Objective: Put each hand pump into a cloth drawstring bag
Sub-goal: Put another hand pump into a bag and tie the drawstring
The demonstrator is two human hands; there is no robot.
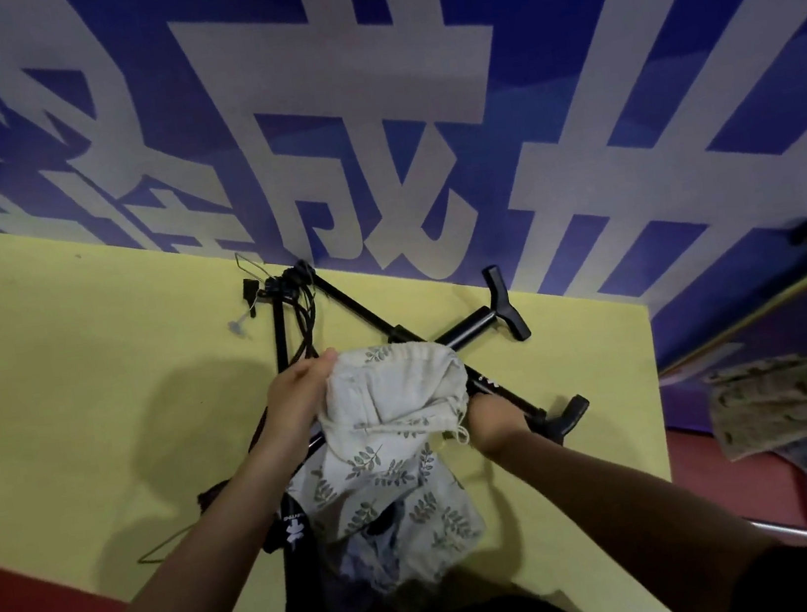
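Cloth drawstring bag (394, 400) gripped by both hands (300, 398), crossed black hand pumps (477, 326) beneath, more bags (794, 406) rightward.

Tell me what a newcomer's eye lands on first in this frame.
First the cream leaf-print cloth bag at centre, gripped by the left hand and the right hand. Under it, black hand pumps lie crossed on the yellow table. Behind rises a blue wall with huge white characters.
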